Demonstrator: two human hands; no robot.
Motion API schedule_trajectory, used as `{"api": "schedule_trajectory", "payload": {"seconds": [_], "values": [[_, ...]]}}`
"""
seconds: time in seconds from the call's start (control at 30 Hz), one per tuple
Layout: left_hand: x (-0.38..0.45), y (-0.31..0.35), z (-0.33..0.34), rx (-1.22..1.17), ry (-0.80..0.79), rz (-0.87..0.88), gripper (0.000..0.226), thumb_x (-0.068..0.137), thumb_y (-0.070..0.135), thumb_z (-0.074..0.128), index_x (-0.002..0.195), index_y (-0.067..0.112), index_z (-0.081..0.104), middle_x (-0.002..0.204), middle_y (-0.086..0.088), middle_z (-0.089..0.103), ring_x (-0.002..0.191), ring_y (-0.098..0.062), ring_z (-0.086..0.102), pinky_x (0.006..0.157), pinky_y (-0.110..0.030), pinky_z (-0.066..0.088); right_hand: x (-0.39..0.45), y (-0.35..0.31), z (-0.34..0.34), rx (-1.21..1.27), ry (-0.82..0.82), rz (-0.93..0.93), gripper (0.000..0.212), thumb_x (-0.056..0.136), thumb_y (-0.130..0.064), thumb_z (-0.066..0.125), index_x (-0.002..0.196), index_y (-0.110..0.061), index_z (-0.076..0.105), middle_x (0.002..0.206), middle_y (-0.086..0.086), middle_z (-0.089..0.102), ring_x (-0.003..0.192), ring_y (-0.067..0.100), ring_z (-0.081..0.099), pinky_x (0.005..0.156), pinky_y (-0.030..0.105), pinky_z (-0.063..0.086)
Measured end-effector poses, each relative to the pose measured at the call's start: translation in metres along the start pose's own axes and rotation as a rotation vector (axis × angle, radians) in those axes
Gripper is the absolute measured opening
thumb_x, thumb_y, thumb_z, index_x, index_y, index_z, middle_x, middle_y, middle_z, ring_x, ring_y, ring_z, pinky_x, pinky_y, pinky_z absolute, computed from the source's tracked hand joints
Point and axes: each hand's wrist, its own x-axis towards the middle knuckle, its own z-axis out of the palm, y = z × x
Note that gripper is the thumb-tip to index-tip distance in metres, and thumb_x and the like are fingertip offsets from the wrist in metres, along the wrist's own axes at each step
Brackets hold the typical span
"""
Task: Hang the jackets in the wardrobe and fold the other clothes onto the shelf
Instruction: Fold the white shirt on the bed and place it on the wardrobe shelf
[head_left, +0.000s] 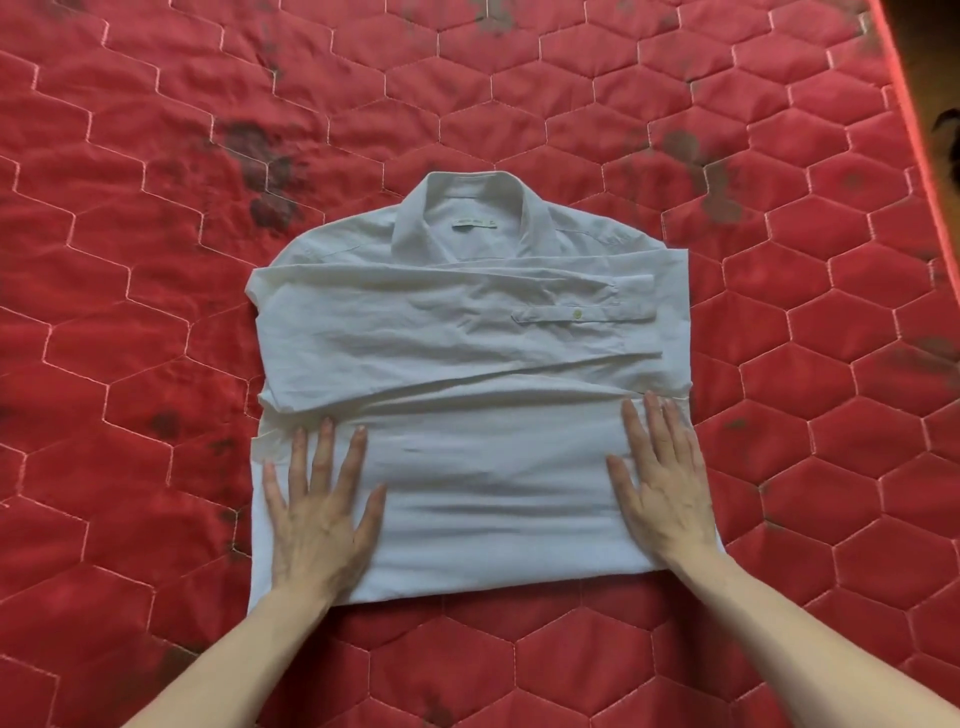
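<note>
A white collared shirt (467, 332) lies flat on the red quilted mattress (156, 260), collar pointing away from me. Both sleeves are folded across its chest, one cuff with a button showing at the right. The lower part is folded up into a band near me. My left hand (319, 514) presses flat on the left end of that band with fingers spread. My right hand (662, 483) lies flat on the right end, fingers straight and pointing away from me. Neither hand grips the cloth.
The mattress has a hexagon stitch pattern with dark stains (265, 171). Its piped edge (914, 130) runs down the right side, with darker floor beyond it. No wardrobe, shelf or other clothes are in view.
</note>
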Motion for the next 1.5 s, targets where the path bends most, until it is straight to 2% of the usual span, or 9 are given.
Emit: {"api": "schedule_trajectory", "payload": {"seconds": [0.17, 0.47, 0.7, 0.97, 1.07, 1.17, 1.27, 1.43, 1.5], "values": [[0.0, 0.001, -0.008, -0.021, 0.047, 0.059, 0.076, 0.099, 0.055, 0.035, 0.167, 0.022, 0.019, 0.175, -0.009, 0.01, 0.161, -0.036, 0.006, 0.125, -0.066, 0.006, -0.004, 0.007, -0.005, 0.069, -0.016, -0.111, 0.075, 0.102, -0.055, 0.037, 0.166, -0.022, 0.02, 0.175, 0.005, 0.008, 0.162, 0.025, 0.003, 0.129, 0.051, 0.012], [-0.04, -0.049, -0.036, 0.317, -0.203, 0.859, 0.086, 0.071, 0.035, 0.06, 0.155, 0.019, 0.05, 0.145, -0.011, 0.06, 0.127, -0.031, 0.064, 0.111, -0.053, 0.034, -0.071, 0.061, -0.038, -0.276, -0.169, -0.724, 0.079, 0.098, -0.057, 0.055, 0.163, -0.017, 0.033, 0.172, 0.004, 0.023, 0.157, 0.026, 0.027, 0.122, 0.048, 0.026], [-0.048, -0.04, -0.045, 0.324, -0.22, 0.651, 0.085, 0.075, -0.003, 0.029, 0.156, 0.016, 0.045, 0.162, -0.02, 0.041, 0.145, -0.039, 0.047, 0.109, -0.064, 0.042, -0.073, 0.046, -0.034, -0.293, -0.07, -0.493, 0.071, 0.087, -0.004, 0.033, 0.157, -0.008, 0.042, 0.166, 0.013, 0.035, 0.149, 0.032, 0.042, 0.12, 0.043, 0.024], [-0.059, -0.051, -0.076, 0.117, -0.508, 0.428, 0.138, 0.037, -0.008, 0.044, 0.167, 0.03, 0.013, 0.174, 0.002, 0.015, 0.16, -0.026, 0.016, 0.126, -0.033, -0.005, -0.074, 0.055, -0.071, -0.141, -0.207, -0.361, 0.086, 0.067, 0.01, 0.038, 0.15, -0.01, 0.053, 0.156, 0.009, 0.051, 0.141, 0.028, 0.053, 0.125, 0.029, 0.016], [-0.051, -0.055, -0.108, -0.075, -0.683, 0.383, 0.125, 0.048, -0.002, 0.035, 0.163, 0.034, 0.0, 0.17, 0.016, -0.009, 0.159, -0.009, -0.009, 0.121, -0.015, -0.015, -0.077, 0.062, -0.102, -0.022, -0.305, -0.378, 0.078, 0.077, 0.002, 0.054, 0.153, -0.018, 0.051, 0.159, -0.001, 0.047, 0.147, 0.013, 0.041, 0.125, 0.02, 0.012], [-0.028, -0.051, -0.142, -0.168, -0.849, 0.324, 0.11, 0.059, -0.003, 0.035, 0.153, 0.049, 0.011, 0.166, 0.022, 0.006, 0.157, -0.002, 0.008, 0.118, -0.005, -0.005, -0.08, 0.073, -0.122, 0.015, -0.396, -0.45, 0.076, 0.088, -0.007, 0.054, 0.157, -0.036, 0.043, 0.163, -0.026, 0.034, 0.148, -0.001, 0.034, 0.122, 0.014, 0.014], [-0.003, -0.053, -0.172, -0.334, -0.922, 0.179, 0.097, 0.069, -0.011, 0.03, 0.144, 0.051, 0.036, 0.155, 0.028, 0.034, 0.14, 0.003, 0.037, 0.127, -0.027, 0.02, -0.072, 0.079, -0.133, 0.109, -0.392, -0.405, 0.081, 0.09, -0.006, 0.06, 0.153, -0.053, 0.041, 0.155, -0.038, 0.039, 0.139, -0.007, 0.046, 0.117, 0.008, 0.023], [0.048, -0.059, -0.207, -0.493, -0.774, 0.136, 0.045, 0.087, -0.014, 0.041, 0.083, 0.02, 0.07, 0.097, 0.003, 0.062, 0.088, -0.009, 0.056, 0.09, -0.043, 0.049, -0.028, 0.035, -0.18, 0.567, -0.251, -0.088, 0.028, 0.1, -0.025, 0.063, 0.112, -0.047, 0.076, 0.086, -0.014, 0.076, 0.074, 0.004, 0.066, 0.071, 0.023, 0.051], [0.068, -0.067, -0.217, -0.569, -0.627, 0.033, 0.041, 0.096, -0.008, 0.052, 0.091, 0.023, 0.079, 0.083, 0.009, 0.074, 0.078, -0.008, 0.067, 0.08, -0.035, 0.053, -0.005, 0.022, -0.19, 0.752, -0.163, 0.014, 0.023, 0.093, -0.016, 0.069, 0.095, -0.036, 0.083, 0.08, -0.005, 0.076, 0.074, 0.003, 0.062, 0.069, 0.027, 0.05]]}}
